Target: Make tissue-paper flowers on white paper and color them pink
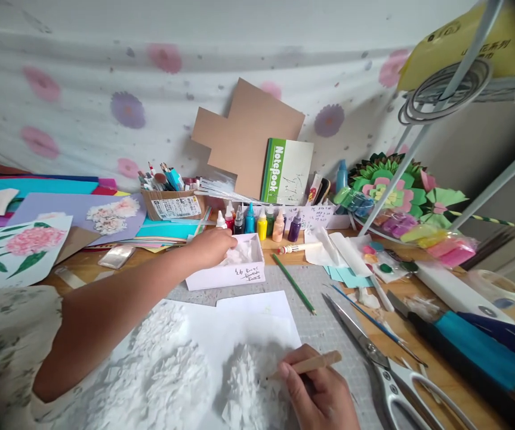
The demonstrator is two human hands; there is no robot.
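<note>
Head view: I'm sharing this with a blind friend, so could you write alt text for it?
A person's right hand holds a tan stick at a ruffled white shape on white paper, while the left hand is at a white box. Colourful bottles stand behind the box; large scissors lie at the right.

"What sort of place are we seeing?"
"A craft table (88,263), possibly at home: a flowered curtain (82,77) is hanging far behind."
"What else is showing it?"
"Coloured bottles (262,226) are standing far, scissors (376,352) are lying near right, coloured paper (60,206) is covering the left."
</note>
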